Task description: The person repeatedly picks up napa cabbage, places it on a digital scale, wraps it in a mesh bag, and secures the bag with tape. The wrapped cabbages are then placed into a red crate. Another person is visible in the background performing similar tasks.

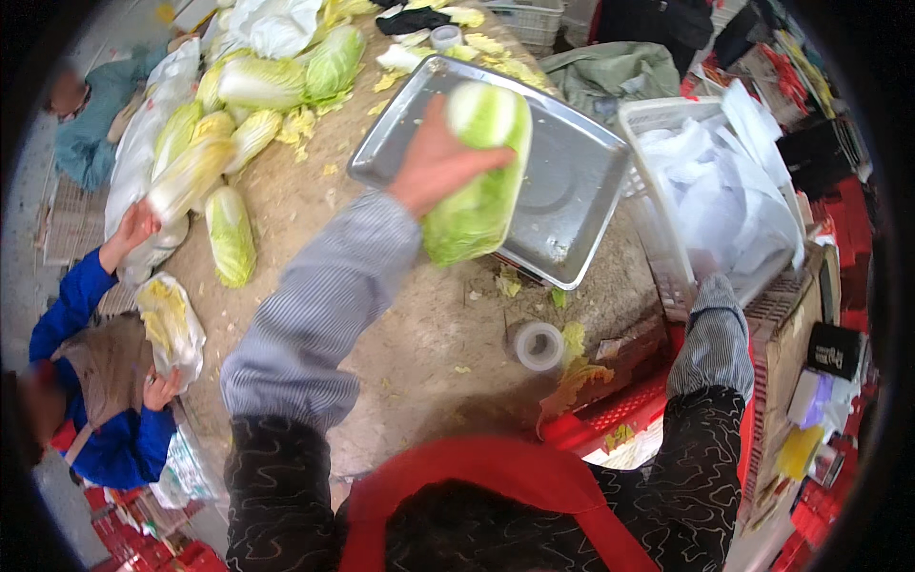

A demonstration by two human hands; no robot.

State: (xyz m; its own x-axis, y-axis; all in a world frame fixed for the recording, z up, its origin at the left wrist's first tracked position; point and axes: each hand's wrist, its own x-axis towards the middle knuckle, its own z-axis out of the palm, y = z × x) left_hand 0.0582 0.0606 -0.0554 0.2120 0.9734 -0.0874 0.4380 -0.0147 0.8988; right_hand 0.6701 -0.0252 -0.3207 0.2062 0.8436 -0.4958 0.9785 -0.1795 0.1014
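Note:
My left hand (443, 168) grips a napa cabbage (482, 193), its pale base pointing away from me. It holds the cabbage over the near left part of a shallow metal tray (565, 171). My right hand (706, 264) is at the near end of a white plastic crate (665, 214), mostly hidden by blur and the crate's rim. Thin white sheets or bags (715, 186) fill that crate. A single napa cabbage (231, 239) lies on the table to the left, beside a pile of others (261, 82).
A co-worker's hand (136, 225) holds a yellowish cabbage at the left edge, with another person beyond. A roll of clear tape (540, 346) rests on the brown tabletop (400, 365). Loose leaves lie around the tray. A red crate (622, 411) stands near my right side.

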